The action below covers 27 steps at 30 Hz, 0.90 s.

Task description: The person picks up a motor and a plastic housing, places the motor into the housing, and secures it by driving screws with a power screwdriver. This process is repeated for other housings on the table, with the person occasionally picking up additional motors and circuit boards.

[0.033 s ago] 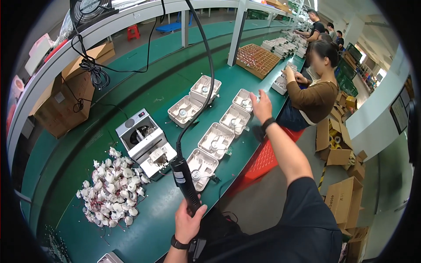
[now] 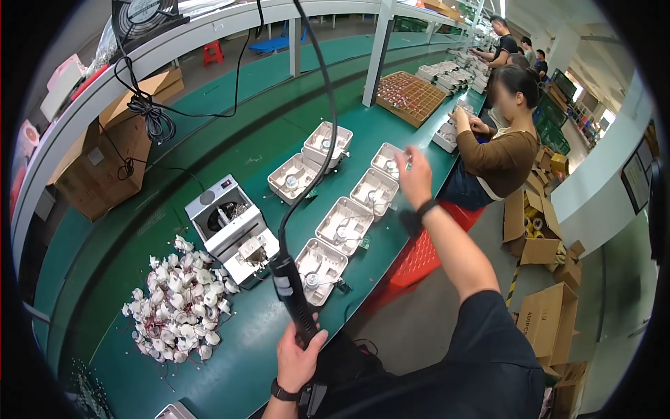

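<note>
My left hand point(image 2: 299, 356) is wrapped round a black electric screwdriver point(image 2: 293, 297), its cord rising from the upper end; the bit is out of sight. My right hand point(image 2: 417, 174) is stretched out at the right side of the farthest white plastic housing point(image 2: 385, 160) in the near row, thumb and fingers apart, slightly blurred. Whether it touches that housing I cannot tell. Closer in the same row are a second housing point(image 2: 374, 193), a third point(image 2: 344, 225) and the nearest housing point(image 2: 321, 271), open side up with wired parts inside. Two more housings point(image 2: 293, 178) stand left of them.
Left of the screwdriver stands a grey screw feeder point(image 2: 230, 220), beside a heap of white wired parts point(image 2: 180, 304). A divided cardboard tray point(image 2: 410, 96) lies farther along the green bench. A co-worker point(image 2: 513, 133) sits beyond a red stool point(image 2: 426, 255). The screwdriver cord point(image 2: 324, 91) crosses overhead.
My right hand has shifted slightly, its fingers a little less spread. The screwdriver in my left hand has moved slightly left, and its cord has swung with it.
</note>
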Motion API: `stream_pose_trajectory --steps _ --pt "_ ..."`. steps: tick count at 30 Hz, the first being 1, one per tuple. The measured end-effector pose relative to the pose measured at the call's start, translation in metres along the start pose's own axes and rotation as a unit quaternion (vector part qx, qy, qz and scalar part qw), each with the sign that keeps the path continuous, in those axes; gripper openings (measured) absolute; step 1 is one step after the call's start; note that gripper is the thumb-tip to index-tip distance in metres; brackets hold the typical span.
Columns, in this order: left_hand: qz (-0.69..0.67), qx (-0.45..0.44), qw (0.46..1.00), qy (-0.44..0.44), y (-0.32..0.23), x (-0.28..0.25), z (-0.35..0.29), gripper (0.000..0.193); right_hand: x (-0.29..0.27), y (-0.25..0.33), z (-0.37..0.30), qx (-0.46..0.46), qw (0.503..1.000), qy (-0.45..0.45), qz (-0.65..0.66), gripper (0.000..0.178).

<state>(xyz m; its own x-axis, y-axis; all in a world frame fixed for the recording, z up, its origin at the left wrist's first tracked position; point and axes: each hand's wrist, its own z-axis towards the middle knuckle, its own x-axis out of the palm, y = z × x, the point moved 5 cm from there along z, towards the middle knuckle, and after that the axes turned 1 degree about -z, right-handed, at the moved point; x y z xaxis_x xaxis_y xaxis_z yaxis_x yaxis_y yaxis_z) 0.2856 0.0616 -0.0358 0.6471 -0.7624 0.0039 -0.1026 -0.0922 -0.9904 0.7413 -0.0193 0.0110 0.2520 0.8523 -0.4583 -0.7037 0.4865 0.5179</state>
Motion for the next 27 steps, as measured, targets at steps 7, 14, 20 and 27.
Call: stream_pose_trajectory --steps 7,14,20,27 --pt "-0.034 0.041 0.997 -0.049 -0.027 -0.043 -0.075 0.048 -0.086 0.226 -0.245 -0.12 0.848 0.398 0.327 0.037" --pt "-0.031 0.033 0.995 -0.09 -0.053 -0.071 -0.152 0.042 -0.08 0.263 -0.295 -0.174 0.894 0.373 0.175 0.058" --pt "-0.039 0.062 0.994 -0.08 -0.056 -0.081 -0.167 0.044 -0.06 0.242 -0.267 -0.221 0.911 0.338 0.088 0.065" --pt "-0.04 0.053 0.995 -0.077 -0.056 -0.079 -0.182 0.046 -0.034 0.205 -0.212 -0.222 0.909 0.346 0.072 0.065"
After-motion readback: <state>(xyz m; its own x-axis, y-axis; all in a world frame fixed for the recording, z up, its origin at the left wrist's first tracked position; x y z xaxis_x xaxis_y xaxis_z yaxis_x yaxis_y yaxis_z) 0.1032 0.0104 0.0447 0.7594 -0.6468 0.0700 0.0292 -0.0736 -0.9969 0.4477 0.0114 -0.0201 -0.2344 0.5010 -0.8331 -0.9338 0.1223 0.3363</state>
